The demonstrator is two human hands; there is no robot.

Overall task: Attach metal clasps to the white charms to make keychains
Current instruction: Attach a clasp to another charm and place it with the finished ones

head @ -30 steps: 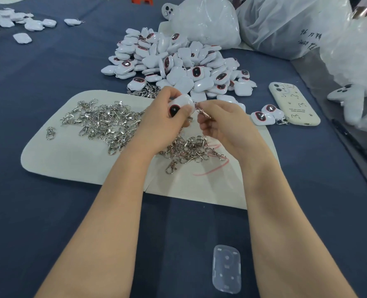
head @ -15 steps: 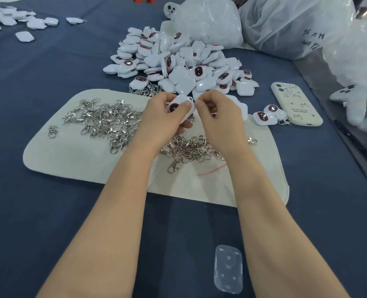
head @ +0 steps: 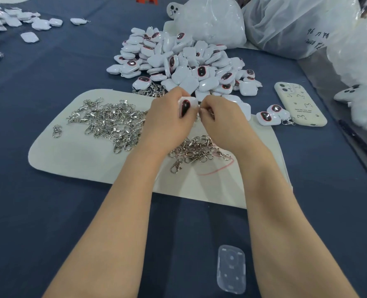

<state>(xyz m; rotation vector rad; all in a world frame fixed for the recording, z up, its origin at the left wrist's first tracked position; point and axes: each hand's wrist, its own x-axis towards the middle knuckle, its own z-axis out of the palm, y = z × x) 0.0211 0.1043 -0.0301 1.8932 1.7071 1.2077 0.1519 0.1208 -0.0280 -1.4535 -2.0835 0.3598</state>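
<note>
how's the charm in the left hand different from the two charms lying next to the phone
The held charm, gripped by the left hand, stands on end above the white mat; the two charms by the phone lie flat on the blue cloth. An attached clasp trails from the two charms; at the held charm's edge the right hand pinches a second clasp, mostly hidden, not visibly joined. All are white with a dark, red-rimmed face.

1 head-worn view — angled forward-down, close above left hand [head: 167, 122] and right hand [head: 224, 124].
</note>
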